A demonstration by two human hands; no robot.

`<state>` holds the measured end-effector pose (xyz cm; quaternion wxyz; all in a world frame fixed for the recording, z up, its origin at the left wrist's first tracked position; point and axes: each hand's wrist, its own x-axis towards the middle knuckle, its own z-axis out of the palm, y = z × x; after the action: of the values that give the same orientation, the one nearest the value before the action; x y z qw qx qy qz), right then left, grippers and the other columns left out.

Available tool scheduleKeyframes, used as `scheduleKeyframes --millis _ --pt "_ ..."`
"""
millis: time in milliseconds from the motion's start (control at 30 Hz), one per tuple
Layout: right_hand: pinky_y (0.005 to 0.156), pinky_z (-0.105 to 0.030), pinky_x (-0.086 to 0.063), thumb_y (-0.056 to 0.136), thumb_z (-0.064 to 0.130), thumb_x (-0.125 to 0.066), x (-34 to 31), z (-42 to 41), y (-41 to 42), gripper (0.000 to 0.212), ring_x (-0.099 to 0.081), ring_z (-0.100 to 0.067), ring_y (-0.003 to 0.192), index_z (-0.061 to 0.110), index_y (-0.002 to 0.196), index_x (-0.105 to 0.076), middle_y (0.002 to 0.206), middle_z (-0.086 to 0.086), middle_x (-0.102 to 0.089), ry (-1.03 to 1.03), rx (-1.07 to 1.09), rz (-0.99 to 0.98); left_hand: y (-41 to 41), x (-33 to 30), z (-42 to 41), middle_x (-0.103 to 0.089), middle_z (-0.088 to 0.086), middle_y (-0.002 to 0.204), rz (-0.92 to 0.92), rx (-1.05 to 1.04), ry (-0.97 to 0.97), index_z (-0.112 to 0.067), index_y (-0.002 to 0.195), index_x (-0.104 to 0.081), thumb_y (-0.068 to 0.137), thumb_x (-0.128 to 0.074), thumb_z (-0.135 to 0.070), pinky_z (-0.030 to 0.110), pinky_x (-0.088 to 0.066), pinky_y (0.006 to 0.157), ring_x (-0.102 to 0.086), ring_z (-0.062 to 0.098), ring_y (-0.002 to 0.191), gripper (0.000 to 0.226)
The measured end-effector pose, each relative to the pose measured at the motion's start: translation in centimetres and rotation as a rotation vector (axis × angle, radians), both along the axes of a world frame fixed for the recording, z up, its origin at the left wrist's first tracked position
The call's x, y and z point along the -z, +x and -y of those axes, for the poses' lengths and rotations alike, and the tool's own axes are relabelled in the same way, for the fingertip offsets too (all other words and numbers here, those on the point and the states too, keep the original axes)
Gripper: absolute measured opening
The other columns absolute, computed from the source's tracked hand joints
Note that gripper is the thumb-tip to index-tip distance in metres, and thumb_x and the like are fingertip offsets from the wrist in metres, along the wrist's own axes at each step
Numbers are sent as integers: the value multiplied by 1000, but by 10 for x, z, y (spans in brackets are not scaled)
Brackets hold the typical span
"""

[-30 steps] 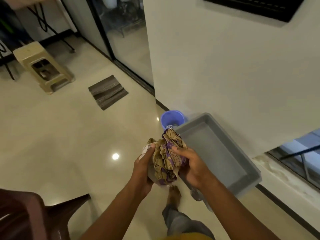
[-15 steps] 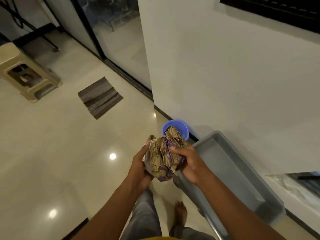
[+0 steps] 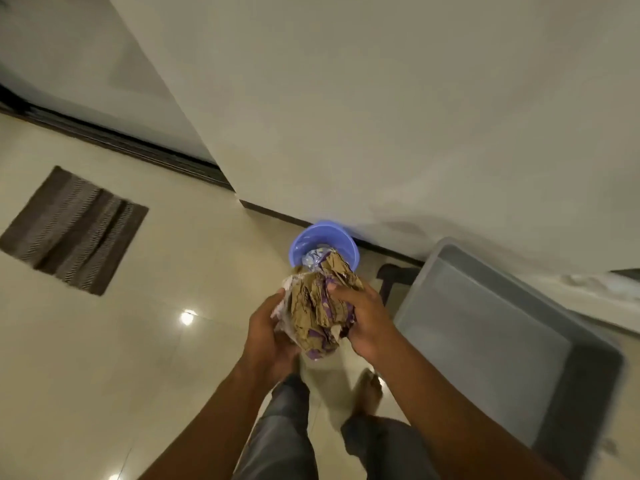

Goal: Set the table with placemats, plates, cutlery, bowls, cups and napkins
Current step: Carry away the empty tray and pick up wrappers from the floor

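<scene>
A crumpled brown-and-purple wrapper (image 3: pixel 320 311) is gripped between both hands above a tiled floor (image 3: pixel 138 358), the left hand (image 3: pixel 268 336) cupped round its near side and the right hand (image 3: pixel 363 320) clenched over its top, fingers dug into the paper. Just beyond the fingertips a blue plastic bin (image 3: pixel 323 242) stands against the wall (image 3: pixel 381 116), some waste already lying inside it. To the right of the right hand a grey plastic tray (image 3: pixel 491 341) is seen, seemingly bare; no plates, cups or cutlery are in view, so the table setting itself appears barely begun or out of frame. The step in hand is judged to be disposal of packaging. It is best done with the bundle kept tightly balled, carried directly over the bin's mouth and released low, so that nothing springs open or catches the rim.
</scene>
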<state>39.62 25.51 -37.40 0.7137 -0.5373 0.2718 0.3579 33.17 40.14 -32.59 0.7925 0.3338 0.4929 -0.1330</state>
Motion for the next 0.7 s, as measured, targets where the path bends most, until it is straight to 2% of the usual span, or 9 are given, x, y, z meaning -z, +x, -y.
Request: scheduleKeyframes --millis 100,167,233,267,333,400,500,600,700 --pt "103 -54 -53 87 15 -76 53 -11 22 44 -68 -40 117 9 130 -68 125 -20 -71 -34 54 -61 28 59 -17 -69 6 71 -50 5 -7 -14 88 -78 99 -56 -36 26 -54 56 -66 20 61 33" --pt "94 -51 -58 85 17 -77 91 -16 36 46 -70 -37 113 9 129 -68 123 -18 -72 -79 70 -106 44 100 -22 -60 1 63 -106 19 -4 -18 83 -69 95 -60 -35 25 -48 55 -56 18 60 23" --pt "87 -46 -60 80 17 -80 128 -22 50 51 -71 -35 109 8 129 -68 121 -17 -74 -117 92 -163 58 140 -23 -66 3 71 -163 45 -3 -18 94 -71 92 -62 -36 32 -54 65 -60 23 73 20" --pt "91 -50 -59 74 18 -84 145 -22 56 58 -72 -36 110 9 129 -68 120 -16 -74 -137 101 -203 65 154 -22 -69 5 80 -191 52 8 -17 101 -73 91 -63 -36 36 -59 68 -64 25 79 23" --pt "101 -60 -53 59 21 -90 188 -16 65 73 -72 -38 111 10 129 -68 119 -17 -75 -169 146 -271 77 184 -18 -70 8 90 -221 86 -2 -16 108 -74 90 -63 -35 39 -60 65 -66 27 84 28" --pt "104 -61 -50 57 20 -90 223 -10 70 79 -71 -39 113 9 132 -66 122 -18 -73 -131 169 -329 89 209 -13 -69 8 86 -219 131 -10 -15 110 -71 91 -62 -35 38 -59 62 -66 27 81 29" --pt "105 -57 -49 85 26 -72 218 -13 77 47 -69 -36 114 11 130 -65 127 -17 -71 -109 127 -411 102 235 -11 -72 9 78 -211 160 -16 -12 105 -68 93 -61 -35 41 -62 71 -69 28 80 27" --pt "100 -49 -52 87 30 -67 213 -13 86 41 -68 -34 111 13 124 -67 123 -13 -71 -142 85 -446 114 250 -14 -76 13 83 -182 212 -12 -6 105 -69 96 -56 -34 47 -62 88 -73 32 88 32" --pt "77 -38 -58 96 27 -61 204 -10 94 21 -72 -28 90 11 109 -66 105 -11 -73 -198 48 -409 123 250 -20 -77 10 74 -170 312 22 -8 103 -67 100 -53 -34 35 -60 79 -74 28 79 30"
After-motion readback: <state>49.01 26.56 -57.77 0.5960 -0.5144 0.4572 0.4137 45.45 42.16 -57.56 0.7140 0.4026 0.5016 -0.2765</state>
